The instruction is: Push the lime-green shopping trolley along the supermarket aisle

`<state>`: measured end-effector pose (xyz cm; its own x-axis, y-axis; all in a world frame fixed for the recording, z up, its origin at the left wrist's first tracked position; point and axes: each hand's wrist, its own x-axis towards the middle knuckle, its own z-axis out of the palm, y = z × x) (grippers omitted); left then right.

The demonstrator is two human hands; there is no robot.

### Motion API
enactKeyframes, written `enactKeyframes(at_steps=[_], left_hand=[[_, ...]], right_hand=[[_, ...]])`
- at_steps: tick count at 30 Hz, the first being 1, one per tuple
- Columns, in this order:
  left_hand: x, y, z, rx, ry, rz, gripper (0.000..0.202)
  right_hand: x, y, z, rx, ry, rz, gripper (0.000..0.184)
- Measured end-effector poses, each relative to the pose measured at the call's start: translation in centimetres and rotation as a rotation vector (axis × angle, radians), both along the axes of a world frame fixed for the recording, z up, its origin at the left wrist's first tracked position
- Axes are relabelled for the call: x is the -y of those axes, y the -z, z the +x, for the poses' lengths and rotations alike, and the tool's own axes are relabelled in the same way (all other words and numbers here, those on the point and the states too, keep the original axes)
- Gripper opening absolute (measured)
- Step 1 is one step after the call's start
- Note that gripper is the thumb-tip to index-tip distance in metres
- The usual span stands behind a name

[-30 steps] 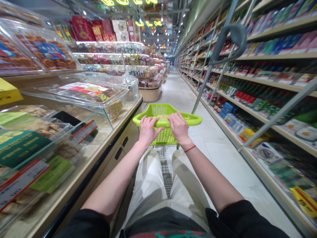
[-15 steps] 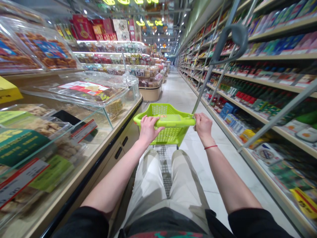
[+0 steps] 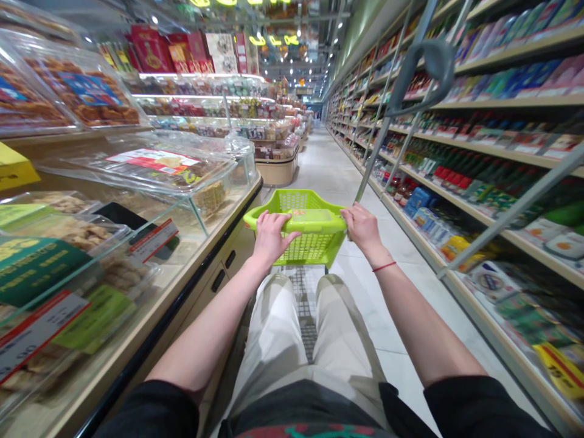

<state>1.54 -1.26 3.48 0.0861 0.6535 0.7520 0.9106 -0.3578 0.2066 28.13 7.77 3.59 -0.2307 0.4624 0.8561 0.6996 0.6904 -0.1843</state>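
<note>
A lime-green plastic shopping basket [image 3: 303, 201] on a wheeled frame stands in front of me in a supermarket aisle. My left hand [image 3: 270, 235] is closed round the left part of its near rim. My right hand [image 3: 360, 225] grips the rim's right corner; a thin red cord circles that wrist. Grey metal handle tubes [image 3: 387, 125] rise from the basket's right side toward me, ending in a padded grip [image 3: 426, 67]. My light trousers show below the basket.
A glass-fronted display counter [image 3: 191, 243] with clear boxes of pastries runs along the left. Long shelves [image 3: 493, 158] of packaged goods line the right. The pale tiled floor [image 3: 328, 164] stretches ahead between them, with more displays [image 3: 278, 164] further on.
My right hand slid from the middle of the basket's rim out to its right corner. The basket shifted slightly left. My left hand kept its grip.
</note>
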Motion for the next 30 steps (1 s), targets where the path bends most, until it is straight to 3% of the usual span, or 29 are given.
enactKeyframes(at_steps=[5, 9, 16, 22, 25, 30], left_hand=[[-0.2, -0.1, 0.1, 0.005, 0.005, -0.019, 0.035], [-0.4, 0.1, -0.4, 0.004, 0.000, -0.009, 0.036], [-1.7, 0.1, -2.6, 0.015, 0.028, 0.015, 0.031], [-2.3, -1.1, -4.9, -0.017, 0.026, -0.039, 0.030], [-1.2, -1.8, -3.3, -0.040, -0.029, 0.051, 0.038], [1.3, -1.3, 4.1, -0.188, 0.248, -0.004, 0.050]], right_hand=[[-1.4, 0.0, 4.0, -0.055, 0.045, -0.044, 0.052], [-1.4, 0.2, 5.1, -0.109, 0.055, -0.102, 0.053], [-0.1, 0.5, 3.3, -0.179, -0.004, -0.072, 0.053], [1.4, 0.4, 1.2, -0.158, 0.009, -0.061, 0.050], [2.3, 0.4, -0.5, -0.157, 0.057, -0.046, 0.049], [4.4, 0.1, -3.7, -0.100, 0.106, -0.050, 0.047]])
